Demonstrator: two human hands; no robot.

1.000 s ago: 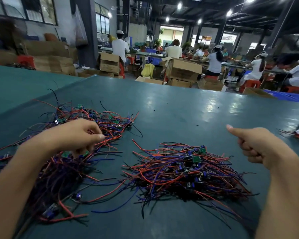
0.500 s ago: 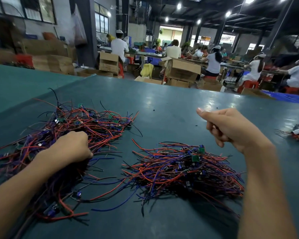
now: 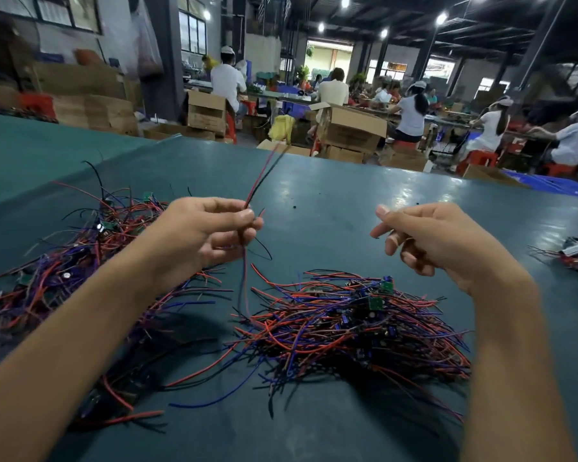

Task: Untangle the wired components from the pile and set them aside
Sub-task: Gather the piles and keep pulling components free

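The left hand (image 3: 211, 235), which a second ago was pressed down into the tangled pile (image 3: 80, 261) on its own side, is now lifted clear of it and pinches a red and black wire pair (image 3: 259, 181) between thumb and fingertips. The pair runs up and away from the pinch and also trails down toward the sorted heap (image 3: 347, 325) that lies between and below the two hands. The right hand (image 3: 431, 238) has swung in from the far right and now hovers level with the left, well apart from it, fingers loosely curled with thumb and forefinger reaching toward the wires; nothing shows in it. One piece appears to be coming free, and the right hand likely arrives to help draw it out.

Whether a circuit board hangs on this pair cannot be told: the left palm hides that stretch, and the upper ends are smeared by motion. The left forearm covers part of the tangled pile. A small bundle (image 3: 573, 255) beyond the right hand is cut off by the frame edge.
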